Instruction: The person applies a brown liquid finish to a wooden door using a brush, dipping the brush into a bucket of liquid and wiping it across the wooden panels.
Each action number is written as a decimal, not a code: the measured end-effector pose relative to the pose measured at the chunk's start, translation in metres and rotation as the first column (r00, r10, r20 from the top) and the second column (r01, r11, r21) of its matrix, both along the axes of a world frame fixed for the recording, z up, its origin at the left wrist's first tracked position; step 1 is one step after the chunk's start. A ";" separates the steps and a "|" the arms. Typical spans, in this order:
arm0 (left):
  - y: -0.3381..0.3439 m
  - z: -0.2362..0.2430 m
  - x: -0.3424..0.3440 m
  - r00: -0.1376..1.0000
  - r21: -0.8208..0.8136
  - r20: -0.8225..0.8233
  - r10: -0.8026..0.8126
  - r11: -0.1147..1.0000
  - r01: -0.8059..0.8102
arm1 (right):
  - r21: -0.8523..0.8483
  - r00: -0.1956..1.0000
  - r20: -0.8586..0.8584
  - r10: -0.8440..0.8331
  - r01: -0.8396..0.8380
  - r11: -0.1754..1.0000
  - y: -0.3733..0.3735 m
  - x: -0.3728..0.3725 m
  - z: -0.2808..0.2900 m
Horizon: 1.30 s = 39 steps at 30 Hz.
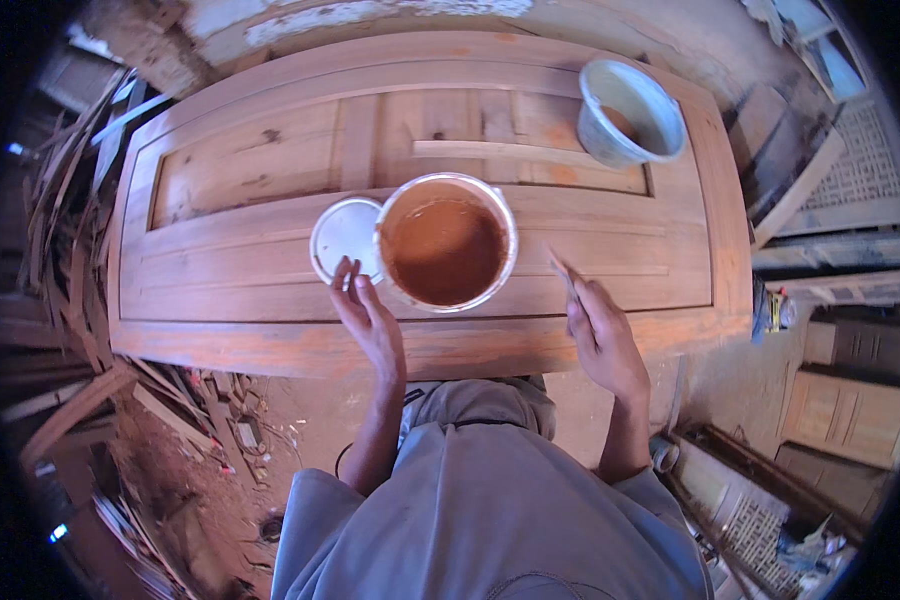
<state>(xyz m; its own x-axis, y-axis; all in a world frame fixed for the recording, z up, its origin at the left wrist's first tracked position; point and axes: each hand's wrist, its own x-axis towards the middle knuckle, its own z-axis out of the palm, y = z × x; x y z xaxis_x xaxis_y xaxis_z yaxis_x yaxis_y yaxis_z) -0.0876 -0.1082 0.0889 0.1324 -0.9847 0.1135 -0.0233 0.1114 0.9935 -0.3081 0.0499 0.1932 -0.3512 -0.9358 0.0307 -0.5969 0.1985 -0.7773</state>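
Head view: open bucket (512, 245) most at risk of a knock

It stands at the middle of the frame, uncovered and holding orange-brown paste (445, 255). The likeliest trouble, I judge, is a bump: my hands are apart, one on each side of it, and a careless sweep of a wrist could shove or tip it. Just left of it lies the round white lid (345, 238), partly hidden by the bucket's rim; whether the two touch I can't tell. My left hand (373, 325) has its fingers loosely bent at the lid's near edge, gripping nothing that I can see. Pressing down hard there could make the lid flip or skid against the bucket.

Right of centre, my right hand (607, 338) is closed around a thin flat tool (561, 266), its tip pointing to the upper left and clear of the bucket. The tip is blurred, so I can't say whether it carries paste; if it does, drips could mark the wood, and a slack hold could let it scratch.

Under all this lies the wide door panel (230, 335). Its grooves and recesses could catch anything dragged across. Farther out, at upper centre, a wooden strip (510, 151) reaches toward the pale bucket (658, 105) at upper right; nudging one might shift the other.
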 end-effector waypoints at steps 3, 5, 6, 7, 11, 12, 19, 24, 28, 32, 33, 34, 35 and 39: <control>0.011 0.003 0.011 0.997 0.083 -0.076 -0.033 0.996 0.039 | 0.093 0.920 -0.388 0.046 -0.010 0.996 -0.051 0.029 0.014; 0.018 0.004 0.019 0.996 0.098 -0.085 -0.019 0.995 0.027 | 0.225 0.884 -0.431 0.181 -0.088 0.970 -0.054 0.034 0.005; 0.020 0.002 0.023 0.996 0.088 -0.087 -0.009 0.996 0.016 | 0.290 0.859 -0.447 0.249 -0.125 0.949 -0.055 0.036 0.004; 0.020 0.000 0.027 0.996 0.082 -0.084 0.000 0.997 0.007 | 0.195 0.858 -0.471 0.204 -0.124 0.973 -0.055 0.037 0.009; 0.023 -0.003 0.043 0.994 0.110 -0.101 0.050 0.993 -0.039 | 0.227 0.692 -0.683 0.233 -0.103 0.968 -0.065 0.027 0.006; 0.021 -0.004 0.045 0.989 0.119 -0.129 0.077 0.991 -0.061 | 0.303 0.686 -0.668 0.288 -0.103 0.948 -0.062 0.027 0.010; 0.013 -0.011 0.065 0.984 0.127 -0.105 0.147 0.983 -0.133 | 0.356 0.730 -0.545 0.411 -0.242 0.903 -0.101 0.024 0.046; 0.008 0.007 0.062 0.986 0.122 -0.135 0.095 0.989 -0.079 | 0.556 0.631 -0.546 0.551 -0.218 0.802 -0.170 0.034 -0.022; 0.011 0.005 0.065 0.987 0.109 -0.127 0.102 0.990 -0.089 | 0.657 0.522 -0.552 0.650 -0.208 0.725 -0.198 0.046 -0.058; 0.018 -0.005 0.069 0.982 0.133 -0.132 0.134 0.984 -0.116 | 0.692 0.548 -0.504 0.668 -0.207 0.692 -0.196 0.062 -0.049; 0.019 -0.005 0.069 0.983 0.144 -0.128 0.132 0.983 -0.113 | 0.729 0.536 -0.459 0.709 -0.229 0.645 -0.194 0.060 -0.043; 0.020 -0.005 0.069 0.984 0.155 -0.124 0.129 0.982 -0.109 | 0.762 0.524 -0.411 0.746 -0.251 0.596 -0.191 0.058 -0.036; 0.023 -0.006 0.068 0.985 0.169 -0.122 0.125 0.980 -0.103 | 0.807 0.468 -0.360 0.807 -0.279 0.521 -0.187 0.055 -0.027; 0.025 -0.011 0.065 0.989 0.184 -0.106 0.106 0.979 -0.085 | 0.867 0.404 -0.214 0.889 -0.340 0.363 -0.186 0.037 0.005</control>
<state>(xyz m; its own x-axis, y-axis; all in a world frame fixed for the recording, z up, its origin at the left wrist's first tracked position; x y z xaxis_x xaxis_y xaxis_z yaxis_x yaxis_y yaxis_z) -0.0225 -0.0829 0.0779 0.2287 -0.9699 -0.0839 0.0901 -0.0647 0.9938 -0.2711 -0.1361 0.1985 0.2026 -0.6607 -0.7228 -0.9687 -0.2433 -0.0491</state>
